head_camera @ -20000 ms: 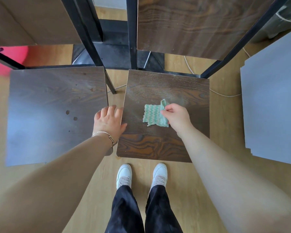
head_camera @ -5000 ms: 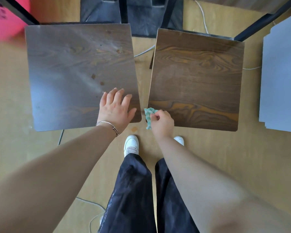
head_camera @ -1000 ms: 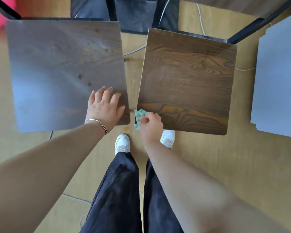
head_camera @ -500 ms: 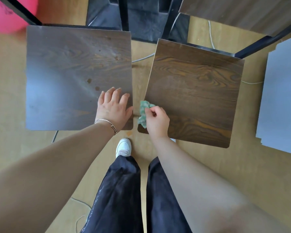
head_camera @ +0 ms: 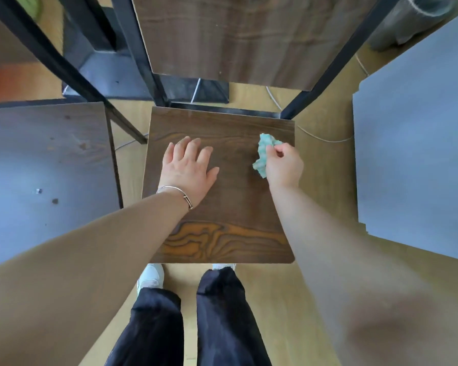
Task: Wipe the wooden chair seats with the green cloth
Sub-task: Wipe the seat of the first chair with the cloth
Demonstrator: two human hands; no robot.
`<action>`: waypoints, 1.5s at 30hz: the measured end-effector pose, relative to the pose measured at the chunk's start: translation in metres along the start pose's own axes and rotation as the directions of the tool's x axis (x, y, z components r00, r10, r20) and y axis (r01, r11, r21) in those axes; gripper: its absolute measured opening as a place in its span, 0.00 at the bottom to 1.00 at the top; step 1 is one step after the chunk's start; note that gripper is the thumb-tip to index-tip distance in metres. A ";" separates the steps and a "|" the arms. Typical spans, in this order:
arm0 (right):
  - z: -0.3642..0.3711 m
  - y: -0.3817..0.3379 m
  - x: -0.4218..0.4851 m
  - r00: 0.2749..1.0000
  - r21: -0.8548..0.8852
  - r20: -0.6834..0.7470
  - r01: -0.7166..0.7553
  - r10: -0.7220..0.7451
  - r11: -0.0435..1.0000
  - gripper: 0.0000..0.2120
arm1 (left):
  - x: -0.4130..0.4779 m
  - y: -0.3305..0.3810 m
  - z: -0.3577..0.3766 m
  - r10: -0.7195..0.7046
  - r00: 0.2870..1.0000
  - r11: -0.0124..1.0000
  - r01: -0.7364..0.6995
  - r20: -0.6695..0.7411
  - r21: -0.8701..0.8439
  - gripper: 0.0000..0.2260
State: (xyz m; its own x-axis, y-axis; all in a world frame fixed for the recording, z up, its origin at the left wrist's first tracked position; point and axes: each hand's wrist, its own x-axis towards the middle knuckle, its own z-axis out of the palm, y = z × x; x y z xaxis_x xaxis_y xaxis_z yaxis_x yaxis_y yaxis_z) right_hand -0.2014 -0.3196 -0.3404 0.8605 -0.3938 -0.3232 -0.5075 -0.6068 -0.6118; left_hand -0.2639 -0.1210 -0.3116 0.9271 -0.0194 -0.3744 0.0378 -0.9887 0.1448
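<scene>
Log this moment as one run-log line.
stage: wiping middle chair seat | right hand: grips green cloth near seat's right edge | left hand: flat on seat | left chair seat: spots visible

The middle chair seat (head_camera: 236, 207) lies bare across its near half; its backrest (head_camera: 236, 40) and black frame posts (head_camera: 328, 70) wall the far edge; the left chair seat (head_camera: 45, 167) stands close by.

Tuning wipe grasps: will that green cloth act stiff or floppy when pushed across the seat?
Likely floppy: the green cloth sits bunched and creased in the right hand. Probably light: curled fingers alone pinch it. Pushed, it may crumple further rather than slide flat on the chair seat.
</scene>
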 end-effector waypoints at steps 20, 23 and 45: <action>0.022 -0.025 0.084 0.985 -0.191 -0.160 -0.088 0.057 0.978 0.12 | 0.012 -0.055 0.018 -0.150 0.989 0.988 0.149 0.013 0.038 0.23; 0.043 -0.043 0.071 0.993 -0.170 -0.114 -0.028 0.008 0.985 0.11 | 0.003 -0.068 0.019 -0.178 0.984 0.984 0.177 0.011 0.019 0.23; 0.198 -0.155 -0.044 0.900 -0.241 0.260 0.410 -0.349 0.880 0.09 | -0.042 -0.139 0.019 -0.280 0.960 0.959 0.281 0.024 -0.035 0.23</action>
State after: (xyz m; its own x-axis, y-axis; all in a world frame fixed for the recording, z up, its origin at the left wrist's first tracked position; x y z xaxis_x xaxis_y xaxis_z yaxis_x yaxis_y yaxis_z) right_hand -0.1520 -0.0719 -0.3742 0.9635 0.0367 -0.2651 -0.1040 -0.8615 -0.4970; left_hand -0.3156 0.0142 -0.3336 0.8700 0.2547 -0.4222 0.3096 -0.9486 0.0659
